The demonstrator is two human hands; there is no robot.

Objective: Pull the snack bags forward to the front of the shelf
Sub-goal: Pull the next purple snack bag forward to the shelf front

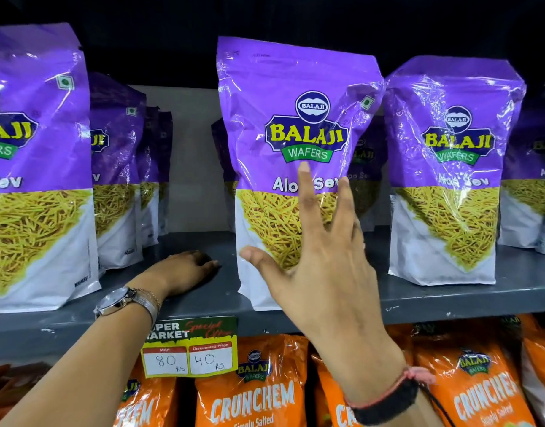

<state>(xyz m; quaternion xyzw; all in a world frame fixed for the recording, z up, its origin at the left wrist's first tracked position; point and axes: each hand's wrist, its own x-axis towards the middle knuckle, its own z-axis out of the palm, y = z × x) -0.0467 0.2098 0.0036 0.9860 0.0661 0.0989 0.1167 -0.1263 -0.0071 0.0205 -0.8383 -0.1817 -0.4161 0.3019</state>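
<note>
Purple and white Aloo Sev snack bags stand upright on a grey shelf (450, 297). The middle bag (283, 124) stands at the shelf's front edge. My right hand (320, 260) is spread open just in front of it, holding nothing. My left hand (184, 272), with a wristwatch on the wrist, rests palm down on the bare shelf between the left bag (33, 167) and the middle bag. A right bag (450, 167) stands a little further back. More purple bags (120, 167) stand deeper in the shelf behind the left and middle bags.
A price tag (189, 349) showing 80 and 40 hangs on the shelf's front edge. Orange Crunchem bags (255, 389) fill the shelf below. Another purple bag (530, 186) stands at the far right, set back. A gap shows the grey back wall (194, 161).
</note>
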